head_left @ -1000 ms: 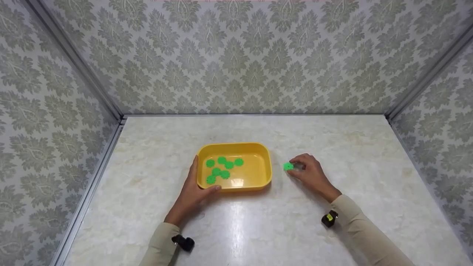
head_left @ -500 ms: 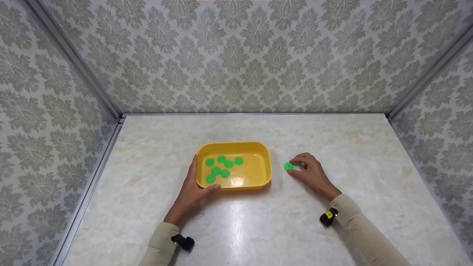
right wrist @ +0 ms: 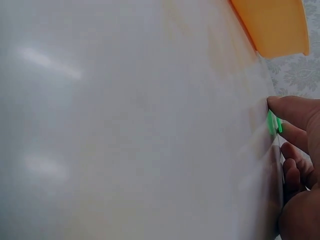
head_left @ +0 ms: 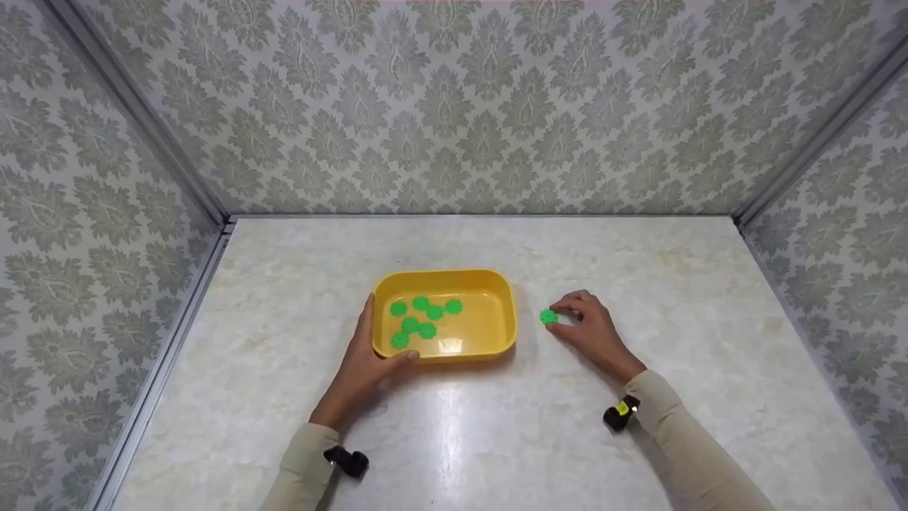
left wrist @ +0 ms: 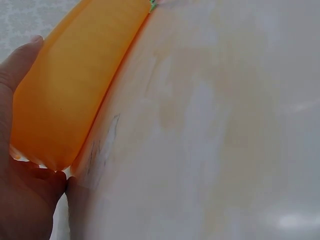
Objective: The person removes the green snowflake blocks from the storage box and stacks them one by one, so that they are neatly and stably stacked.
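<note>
A yellow plastic tray sits on the table. My left hand grips its left end, the thumb along the near side and the fingers round the end wall. In the left wrist view the thumb presses against the tray's outer wall. Several green notched discs lie flat inside, toward the left half of the tray. To the right of the tray, my right hand pinches a green notched disc between thumb and index finger, low over the table. The right wrist view shows that disc edge-on, partly hidden by fingers.
The pale marbled table reflects a bright streak of light in front of the tray. Patterned walls close it in at the back and both sides, with grey metal strips at the corners. A small black device is on each wrist.
</note>
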Demonstrator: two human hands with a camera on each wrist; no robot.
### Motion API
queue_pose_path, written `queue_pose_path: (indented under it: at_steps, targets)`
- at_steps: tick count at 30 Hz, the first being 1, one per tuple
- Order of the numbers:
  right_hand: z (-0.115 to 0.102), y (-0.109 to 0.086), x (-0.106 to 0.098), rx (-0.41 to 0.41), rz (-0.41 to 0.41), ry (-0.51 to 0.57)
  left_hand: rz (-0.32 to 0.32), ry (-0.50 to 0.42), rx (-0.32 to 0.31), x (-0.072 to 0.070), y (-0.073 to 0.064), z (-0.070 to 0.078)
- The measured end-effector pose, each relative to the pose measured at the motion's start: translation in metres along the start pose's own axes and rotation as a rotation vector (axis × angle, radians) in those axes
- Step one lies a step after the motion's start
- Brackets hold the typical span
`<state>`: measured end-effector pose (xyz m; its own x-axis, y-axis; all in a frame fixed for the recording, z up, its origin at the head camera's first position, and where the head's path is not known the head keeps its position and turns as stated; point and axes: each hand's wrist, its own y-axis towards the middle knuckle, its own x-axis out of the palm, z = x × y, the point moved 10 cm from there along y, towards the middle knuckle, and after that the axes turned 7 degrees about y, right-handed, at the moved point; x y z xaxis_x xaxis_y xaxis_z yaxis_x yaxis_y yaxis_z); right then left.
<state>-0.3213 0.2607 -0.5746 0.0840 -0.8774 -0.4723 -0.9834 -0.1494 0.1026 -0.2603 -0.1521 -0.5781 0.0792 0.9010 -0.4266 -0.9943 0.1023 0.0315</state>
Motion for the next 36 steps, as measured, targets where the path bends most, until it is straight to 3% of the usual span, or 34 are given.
queue_pose_path:
  at_steps: [17, 26, 36]
  targets:
    - [-0.009, 0.003, 0.001, 0.000, 0.004, -0.013, -0.004, 0.016, -0.011, -0.002, 0.002, 0.000]
    - [-0.056, 0.014, 0.009, -0.102, -0.020, -0.039, -0.006, 0.004, -0.006, 0.000, 0.000, -0.001]
    - [-0.107, 0.026, 0.035, -0.185, -0.145, 0.008, -0.007, 0.012, -0.033, 0.001, 0.001, -0.004]
